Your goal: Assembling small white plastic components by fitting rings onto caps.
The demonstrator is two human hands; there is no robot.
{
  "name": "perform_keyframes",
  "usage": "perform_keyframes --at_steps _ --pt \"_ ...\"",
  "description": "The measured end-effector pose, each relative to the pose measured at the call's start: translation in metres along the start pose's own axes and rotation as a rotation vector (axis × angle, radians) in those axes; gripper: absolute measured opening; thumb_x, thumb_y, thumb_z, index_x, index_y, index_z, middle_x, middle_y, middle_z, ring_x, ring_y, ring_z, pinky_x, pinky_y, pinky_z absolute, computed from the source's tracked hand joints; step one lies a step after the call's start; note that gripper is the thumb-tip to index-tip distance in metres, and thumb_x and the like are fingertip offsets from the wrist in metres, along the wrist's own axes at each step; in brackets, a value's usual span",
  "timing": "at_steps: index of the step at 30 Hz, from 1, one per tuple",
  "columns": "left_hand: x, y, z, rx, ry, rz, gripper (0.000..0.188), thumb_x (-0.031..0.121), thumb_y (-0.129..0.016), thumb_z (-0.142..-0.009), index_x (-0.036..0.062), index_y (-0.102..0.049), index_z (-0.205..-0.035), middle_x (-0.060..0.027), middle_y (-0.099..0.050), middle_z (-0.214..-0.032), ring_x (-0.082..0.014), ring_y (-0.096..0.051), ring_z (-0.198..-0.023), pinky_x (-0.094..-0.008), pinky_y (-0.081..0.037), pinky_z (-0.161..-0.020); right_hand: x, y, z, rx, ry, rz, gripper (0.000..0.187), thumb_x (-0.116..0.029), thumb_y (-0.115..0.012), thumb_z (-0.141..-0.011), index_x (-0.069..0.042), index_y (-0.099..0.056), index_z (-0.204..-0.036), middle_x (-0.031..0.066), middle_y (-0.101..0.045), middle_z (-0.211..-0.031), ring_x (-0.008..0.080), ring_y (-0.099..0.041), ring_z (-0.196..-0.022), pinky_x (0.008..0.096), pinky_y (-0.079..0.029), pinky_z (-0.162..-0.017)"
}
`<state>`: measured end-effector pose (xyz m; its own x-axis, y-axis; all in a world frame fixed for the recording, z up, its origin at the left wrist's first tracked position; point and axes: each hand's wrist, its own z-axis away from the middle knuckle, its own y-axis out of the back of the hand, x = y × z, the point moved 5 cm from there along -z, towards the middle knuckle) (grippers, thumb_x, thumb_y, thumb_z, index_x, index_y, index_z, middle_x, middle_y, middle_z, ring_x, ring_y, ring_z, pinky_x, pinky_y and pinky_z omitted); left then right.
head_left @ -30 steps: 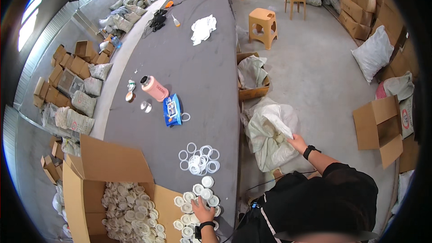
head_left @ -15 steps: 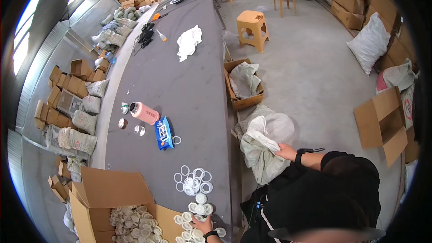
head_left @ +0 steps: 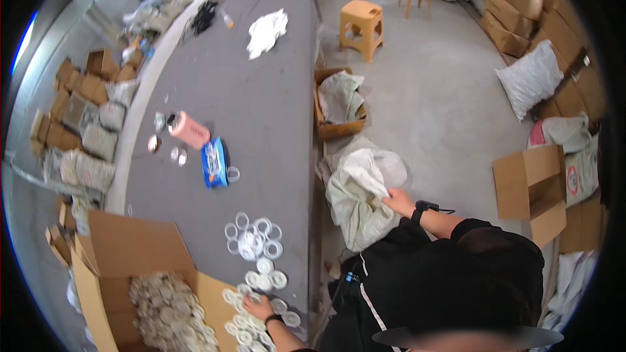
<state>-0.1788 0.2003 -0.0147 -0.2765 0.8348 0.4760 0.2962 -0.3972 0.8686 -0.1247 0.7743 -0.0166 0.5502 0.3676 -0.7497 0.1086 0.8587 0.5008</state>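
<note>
The white sack (head_left: 357, 199) slumps on the floor beside the worktop (head_left: 274, 124), its long axis running away from the right hand (head_left: 398, 201), mouth up toward those fingers, which pinch its rim. It looks like scooping is underway. The left hand (head_left: 259, 308) lies flat, fingers spread, on the white rings (head_left: 251, 316).

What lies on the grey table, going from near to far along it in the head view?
Left hand on white round caps → cluster of clear plastic rings → blue flat packet → pink cylindrical bottle → crumpled white cloth → black tangled bundle.
</note>
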Motion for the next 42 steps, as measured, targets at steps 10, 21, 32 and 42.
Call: perform_keyframes --at_steps 10,21,32,42 --pt "0.085 0.047 -0.003 0.097 0.440 0.891 0.045 0.005 -0.055 -0.072 0.0102 -0.041 -0.115 -0.0090 -0.043 -0.111 -0.0188 -0.047 -0.095 -0.0317 -0.041 -0.073 -0.004 0.005 -0.006 0.085 -0.051 -0.442 0.031 -0.026 -0.051 -0.081 0.003 -0.059 -0.089 0.0038 -0.059 -0.072 0.0098 -0.053 -0.065 0.0266 -0.042 -0.061" --pt "0.329 -0.162 0.121 -1.227 0.188 1.052 0.056 0.017 -0.057 -0.078 0.0044 -0.029 -0.125 -0.0120 -0.046 -0.112 -0.0244 -0.046 -0.100 -0.0340 -0.039 -0.085 0.019 0.024 0.012 0.193 -0.121 -0.972 0.029 -0.023 -0.052 -0.083 0.002 -0.056 -0.098 0.0029 -0.059 -0.084 0.0087 -0.053 -0.071 0.0236 -0.043 -0.063" --pt "0.163 -0.054 0.028 0.021 -0.155 0.083 0.062 0.019 -0.066 -0.063 0.0017 -0.041 -0.118 -0.0280 -0.027 -0.125 -0.0382 -0.026 -0.118 -0.0450 -0.021 -0.096 0.009 0.046 0.011 0.202 -0.086 -1.059 0.031 -0.020 -0.048 -0.084 0.004 -0.051 -0.104 0.0084 -0.057 -0.095 0.0141 -0.055 -0.083 0.0270 -0.044 -0.073" --pt "0.111 -0.035 0.046 -0.014 0.013 -0.020 0.071 0.018 -0.067 -0.057 0.0073 -0.036 -0.120 -0.0286 -0.022 -0.124 -0.0415 -0.027 -0.114 -0.0426 -0.026 -0.095 0.003 0.032 -0.001 0.199 -0.150 -0.894 0.031 -0.021 -0.050 -0.083 0.004 -0.052 -0.101 0.0088 -0.058 -0.092 0.0146 -0.056 -0.080 0.0265 -0.044 -0.071"
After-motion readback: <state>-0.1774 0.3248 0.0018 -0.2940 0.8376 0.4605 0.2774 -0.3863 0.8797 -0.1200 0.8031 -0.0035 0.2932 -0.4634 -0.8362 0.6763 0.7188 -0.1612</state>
